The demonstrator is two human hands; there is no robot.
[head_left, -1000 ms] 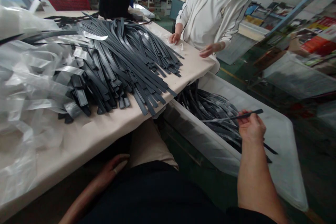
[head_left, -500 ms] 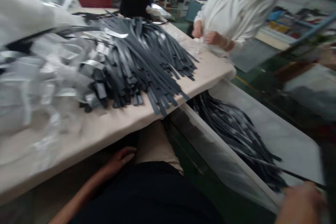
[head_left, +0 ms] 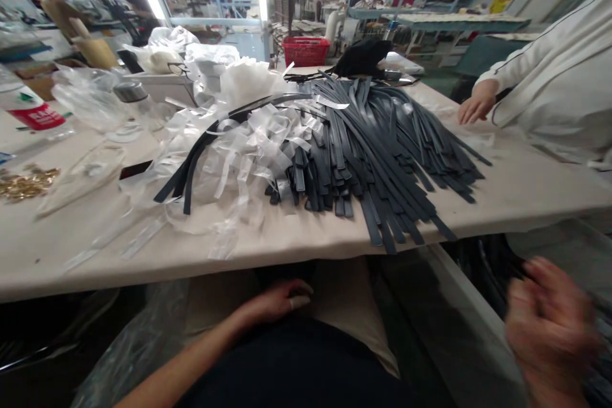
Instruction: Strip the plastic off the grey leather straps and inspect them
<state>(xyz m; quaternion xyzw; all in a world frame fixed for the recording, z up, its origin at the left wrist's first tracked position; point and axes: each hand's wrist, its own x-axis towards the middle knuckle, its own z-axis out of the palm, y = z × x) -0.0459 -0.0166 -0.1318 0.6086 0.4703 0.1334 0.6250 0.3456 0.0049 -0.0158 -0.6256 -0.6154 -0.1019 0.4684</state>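
A big pile of dark grey straps (head_left: 382,140) lies fanned out on the beige table (head_left: 516,194). To its left sits a heap of clear plastic sleeves (head_left: 239,153) with two long dark straps (head_left: 191,162) curving through it. My left hand (head_left: 280,301) rests flat on my thigh below the table edge, holding nothing, with a plaster on one finger. My right hand (head_left: 549,325) is low at the right, smeared by motion; I see no strap in it. Behind it, more dark straps lie in a white bin (head_left: 482,261) beside the table.
A co-worker in a white sleeve (head_left: 564,83) has a hand (head_left: 473,105) on the table's far right. A red basket (head_left: 306,50) and a black bag (head_left: 361,54) stand at the back. Small gold parts (head_left: 26,182) and a red-labelled bottle (head_left: 38,116) lie at left.
The view swung up and left from the bin to the table. My right hand held a strap over the bin; now it is blurred with no strap showing. My left hand stayed on my thigh.
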